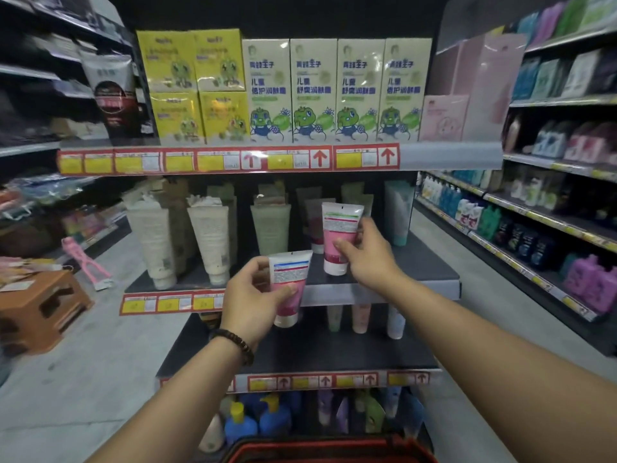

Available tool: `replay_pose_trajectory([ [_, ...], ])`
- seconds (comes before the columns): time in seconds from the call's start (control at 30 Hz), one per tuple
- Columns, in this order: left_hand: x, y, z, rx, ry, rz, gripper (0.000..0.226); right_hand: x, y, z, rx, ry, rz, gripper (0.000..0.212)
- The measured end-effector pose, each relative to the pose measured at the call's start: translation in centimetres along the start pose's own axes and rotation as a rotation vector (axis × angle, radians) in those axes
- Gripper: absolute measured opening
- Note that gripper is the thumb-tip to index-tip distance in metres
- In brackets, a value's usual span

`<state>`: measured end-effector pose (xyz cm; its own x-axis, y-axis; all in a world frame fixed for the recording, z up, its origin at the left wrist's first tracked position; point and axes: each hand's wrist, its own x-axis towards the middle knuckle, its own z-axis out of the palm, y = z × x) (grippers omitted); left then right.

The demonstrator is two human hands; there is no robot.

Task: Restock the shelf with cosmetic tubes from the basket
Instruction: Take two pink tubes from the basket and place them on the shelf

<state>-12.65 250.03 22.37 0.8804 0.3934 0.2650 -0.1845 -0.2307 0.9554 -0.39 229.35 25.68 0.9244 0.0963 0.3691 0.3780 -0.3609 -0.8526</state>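
Observation:
My right hand (pixel 365 253) grips a pink and white cosmetic tube (pixel 339 233) that stands cap-down on the middle shelf (pixel 424 262), in front of another pink tube. My left hand (pixel 258 290) holds a second pink and white tube (pixel 289 287) just in front of the shelf's front edge, cap pointing down. The red basket (pixel 329 449) shows only its rim at the bottom of the view, below my arms. Its contents are hidden.
White, beige and green tubes stand in rows on the middle shelf to the left (pixel 153 242). Boxed creams (pixel 314 91) fill the upper shelf. A few tubes (pixel 360 317) stand on the lower shelf. A brown stool (pixel 40 305) sits on the floor at left.

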Motion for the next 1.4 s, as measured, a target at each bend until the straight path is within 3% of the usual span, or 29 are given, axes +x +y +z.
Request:
replay_pose_trajectory([
  [0.6,2.3,-0.4,1.1,-0.031,-0.07,-0.007,0.042,4.0,2.0,3.4,-0.16,-0.064,0.024,0.043],
  [0.73,2.3,0.1,1.9,-0.072,-0.073,-0.011,0.043,0.9,0.9,1.3,0.048,0.071,-0.069,0.016],
  [0.83,2.4,0.8,3.0,-0.099,-0.067,-0.006,0.041,-1.3,0.4,-0.3,0.224,-0.188,-0.111,0.021],
  [0.93,2.5,1.8,4.1,-0.131,-0.075,0.011,0.037,-2.5,0.6,-0.7,0.154,-0.344,-0.163,0.033],
  [1.03,3.1,2.4,5.0,-0.179,-0.078,0.034,0.041,-2.1,0.5,-0.9,0.124,-0.308,-0.178,0.038],
  [1.17,3.6,2.2,4.9,-0.132,-0.012,0.028,0.045,0.0,0.3,-0.9,0.103,-0.104,-0.122,0.031],
  [1.4,2.7,0.2,4.7,0.126,-0.2,-0.089,0.064,1.3,0.7,0.9,-0.058,-0.072,-0.067,0.026],
])
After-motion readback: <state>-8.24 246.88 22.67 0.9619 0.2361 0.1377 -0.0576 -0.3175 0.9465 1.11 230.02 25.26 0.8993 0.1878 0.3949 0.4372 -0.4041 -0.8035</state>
